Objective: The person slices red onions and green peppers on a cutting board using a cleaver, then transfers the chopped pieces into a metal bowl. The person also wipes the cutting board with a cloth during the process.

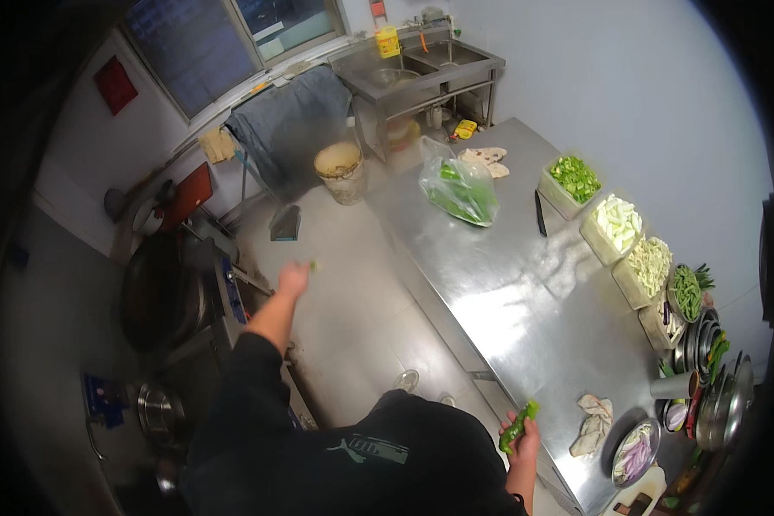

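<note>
In my right hand (523,444), beside the near edge of the steel table (425,238), lies a long green pepper (517,431) with my fingers around it. My left hand (292,279) reaches out over the tiled floor, away from the table. A small pale green piece (314,264) shows at its fingertips, apparently pinched there, though blur hides the detail. Beyond that hand stands a stained bucket (340,177). On the table, a clear plastic bag (461,190) holds more green vegetables, and a dark knife (540,214) lies to its right.
Along the wall stand tubs of chopped green pepper (575,179), pale slices (617,222) and shredded vegetable (649,266). A cloth (593,426) and a bowl of sliced onion (636,453) are near the table's front. A wok (158,293) sits left; a sink (419,68) is behind.
</note>
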